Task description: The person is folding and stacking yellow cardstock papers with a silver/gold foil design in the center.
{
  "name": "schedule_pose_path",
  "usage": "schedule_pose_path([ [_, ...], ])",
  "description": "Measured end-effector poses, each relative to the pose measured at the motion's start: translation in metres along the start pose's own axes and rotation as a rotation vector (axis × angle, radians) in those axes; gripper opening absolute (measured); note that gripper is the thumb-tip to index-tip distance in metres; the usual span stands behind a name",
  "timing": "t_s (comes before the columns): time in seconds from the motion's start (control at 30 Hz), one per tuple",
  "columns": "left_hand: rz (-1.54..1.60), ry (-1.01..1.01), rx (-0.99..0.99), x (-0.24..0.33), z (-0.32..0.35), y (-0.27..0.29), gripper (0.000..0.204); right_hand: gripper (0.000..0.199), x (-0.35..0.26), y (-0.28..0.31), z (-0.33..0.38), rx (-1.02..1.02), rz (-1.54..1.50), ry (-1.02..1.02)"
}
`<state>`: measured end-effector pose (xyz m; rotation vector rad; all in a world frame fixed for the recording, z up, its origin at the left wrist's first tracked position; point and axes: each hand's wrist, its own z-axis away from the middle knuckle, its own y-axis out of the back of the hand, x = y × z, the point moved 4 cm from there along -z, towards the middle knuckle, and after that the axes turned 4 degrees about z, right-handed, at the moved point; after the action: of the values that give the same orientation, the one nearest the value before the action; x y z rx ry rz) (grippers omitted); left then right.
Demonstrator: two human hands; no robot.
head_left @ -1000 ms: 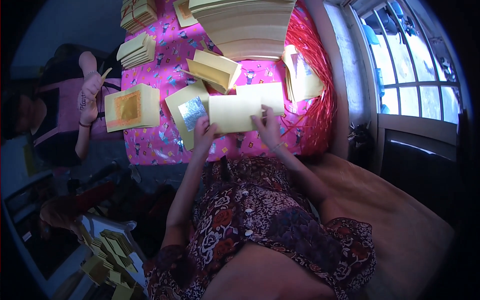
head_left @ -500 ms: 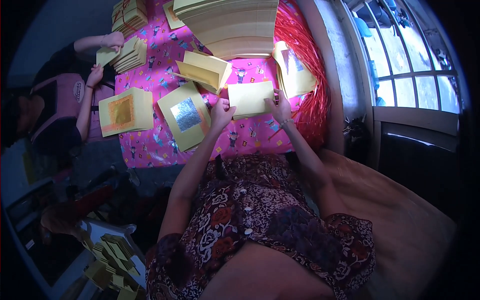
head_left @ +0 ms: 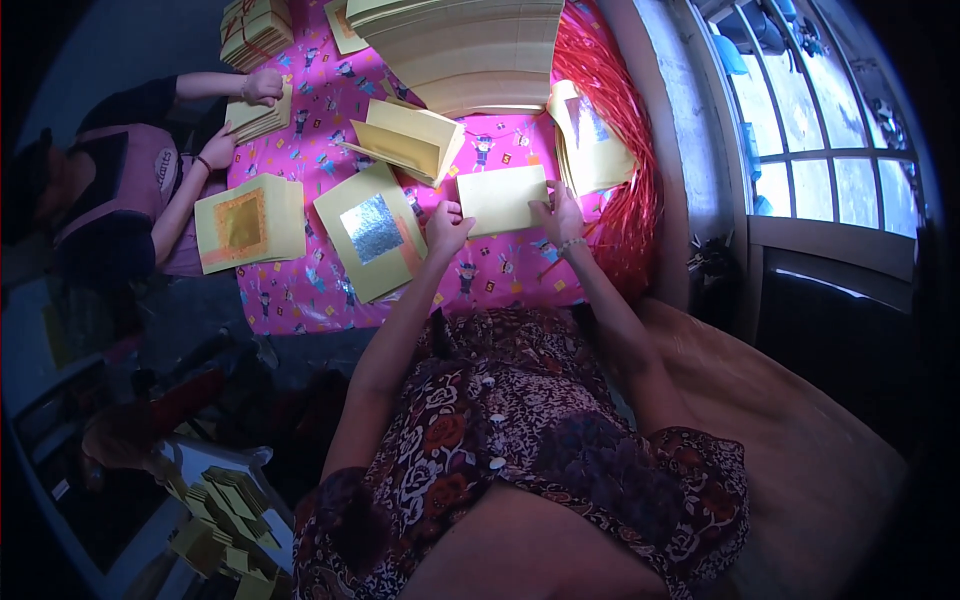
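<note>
A folded sheet of plain yellow joss paper [head_left: 502, 198] is held level over the pink patterned tablecloth. At its left edge my left hand [head_left: 447, 226] grips it, thumb bent over the top. My right hand [head_left: 560, 214], with a bracelet at the wrist, pinches the right edge. Just left of my left forearm lies a stack of yellow sheets with a silver foil square [head_left: 371, 229]. Behind the held sheet, a loosely folded bundle of yellow paper [head_left: 408, 141] stands partly spread. Another foil-faced stack [head_left: 592, 140] rests beyond my right hand.
Tall yellow paper stacks [head_left: 470, 60] fill the far side. Red plastic strands [head_left: 630, 190] hang along the right edge. A gold-foil stack [head_left: 249, 225] lies at left, near a co-worker whose hands [head_left: 262, 88] are on another stack. A tied bundle [head_left: 256, 32] sits far left.
The co-worker's hands have moved right, onto the stack, and the sheet they held up is down. The lower edge of my sheet looks flatter; my hands have barely shifted.
</note>
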<state>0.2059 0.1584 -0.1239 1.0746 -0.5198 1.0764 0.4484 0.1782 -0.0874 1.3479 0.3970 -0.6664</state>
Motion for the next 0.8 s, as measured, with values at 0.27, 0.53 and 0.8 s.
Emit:
schedule_pose_path([
  [0.27, -0.131, -0.198, 0.099, 0.031, 0.018, 0.01, 0.041, 0.052, -0.014, 0.008, 0.007, 0.105, 0.08, 0.099],
  [0.53, 0.133, -0.4, 0.187, 0.021, 0.065, 0.086, 0.04, 0.033, -0.081, 0.043, 0.016, 0.308, 0.041, 0.351],
  [0.8, -0.299, -0.433, 0.124, -0.025, 0.111, 0.175, 0.046, 0.021, -0.177, -0.028, 0.057, -0.199, -0.029, 0.759],
])
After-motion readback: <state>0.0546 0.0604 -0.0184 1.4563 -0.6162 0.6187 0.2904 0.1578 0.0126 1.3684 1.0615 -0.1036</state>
